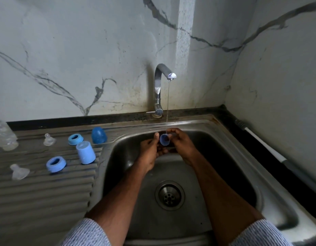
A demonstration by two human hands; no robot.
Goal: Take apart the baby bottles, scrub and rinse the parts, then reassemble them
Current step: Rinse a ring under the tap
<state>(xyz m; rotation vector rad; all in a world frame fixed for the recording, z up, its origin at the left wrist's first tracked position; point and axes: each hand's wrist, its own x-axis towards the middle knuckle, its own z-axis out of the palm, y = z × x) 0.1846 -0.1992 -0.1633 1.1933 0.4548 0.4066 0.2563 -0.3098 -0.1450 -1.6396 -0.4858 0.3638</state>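
Blue cap (pixel 164 139), between both hands, under tap (pixel 161 82)

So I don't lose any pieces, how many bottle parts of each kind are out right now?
Clear teats: 2
Blue screw rings: 2
Blue caps: 3, one held under the tap
Clear bottle: 1
Total: 8

Sink (pixel 230 150): brushed stainless, dull sheen, ribbed drainboard (pixel 38 189). Tap (pixel 159 86): polished chrome, glossy. Wall (pixel 73 50): smooth marble-look tile, grey veins, grimy near the base. Caps (pixel 85 152) and rings (pixel 56 164): matt blue plastic. Teats (pixel 18 172): clear soft silicone. Sleeves (pixel 86 233): fine-striped woven cloth.
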